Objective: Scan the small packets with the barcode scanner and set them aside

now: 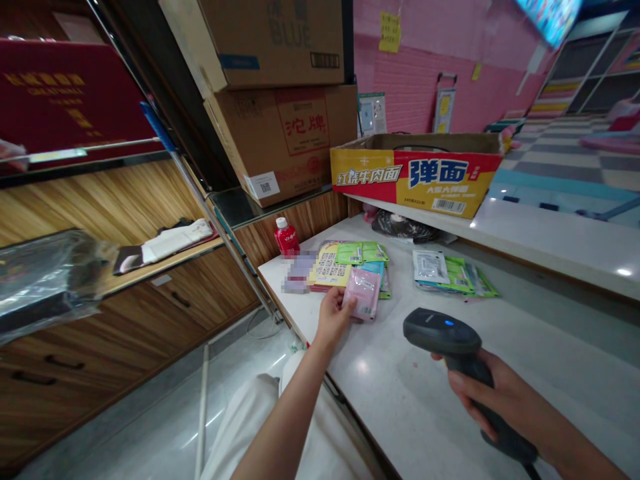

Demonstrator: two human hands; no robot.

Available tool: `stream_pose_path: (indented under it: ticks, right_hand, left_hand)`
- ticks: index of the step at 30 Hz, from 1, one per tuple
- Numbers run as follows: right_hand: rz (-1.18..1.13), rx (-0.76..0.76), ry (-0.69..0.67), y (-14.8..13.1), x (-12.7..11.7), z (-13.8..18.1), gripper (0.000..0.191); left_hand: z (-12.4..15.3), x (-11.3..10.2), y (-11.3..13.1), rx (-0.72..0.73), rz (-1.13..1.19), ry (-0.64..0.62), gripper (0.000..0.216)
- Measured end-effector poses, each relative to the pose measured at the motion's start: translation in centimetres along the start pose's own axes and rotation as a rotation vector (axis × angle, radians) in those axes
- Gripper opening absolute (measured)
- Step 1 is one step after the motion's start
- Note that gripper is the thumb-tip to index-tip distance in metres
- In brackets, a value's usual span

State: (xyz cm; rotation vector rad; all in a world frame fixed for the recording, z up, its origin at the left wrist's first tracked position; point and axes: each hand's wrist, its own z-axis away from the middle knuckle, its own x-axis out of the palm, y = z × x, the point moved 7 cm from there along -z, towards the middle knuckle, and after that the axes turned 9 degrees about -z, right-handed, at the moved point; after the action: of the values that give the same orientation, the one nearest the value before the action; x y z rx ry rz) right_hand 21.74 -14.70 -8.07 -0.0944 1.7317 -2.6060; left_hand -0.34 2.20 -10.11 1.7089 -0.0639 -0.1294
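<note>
Left hand (335, 310) pinches pink packet (364, 288); right hand (505, 397) grips scanner (444, 333) pointing left, long axis slanting down rightward

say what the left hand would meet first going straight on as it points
Likely the green packets just beyond the pink packet the left hand holds, though depth is hard to judge.

Left fingers (335, 298) pinching, right fingers (479, 415) curled (forearms (293, 400) bare).

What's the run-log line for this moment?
left hand: holding pink packet | right hand: gripping dark handheld scanner | nearby: green packets, red bottle
</note>
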Motion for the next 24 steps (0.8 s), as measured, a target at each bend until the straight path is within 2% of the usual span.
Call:
stream_pose_path:
  ticks: [5,12,18,24]
  right_hand:
    - [-0.076,-0.013,0.019,0.20,0.49,-0.13,0.047]
    - [-0.132,-0.050,0.090,-0.04,0.28,0.10,0.044]
    - [-0.177,-0.049,0.099,-0.26,0.26,0.23,0.041]
    - [-0.170,-0.062,0.098,-0.29,0.31,0.07,0.040]
  left_hand:
    - [0.25,-0.13,0.02,-0.016,0.145,0.018,0.041]
    - [0.29,-0.37,0.45,-0.007,0.112,0.038,0.038]
    - [0.19,-0.56,0.56,0.014,-0.044,0.062,0.029]
    - [0.16,-0.50,0.36,0.014,0.085,0.041,0.036]
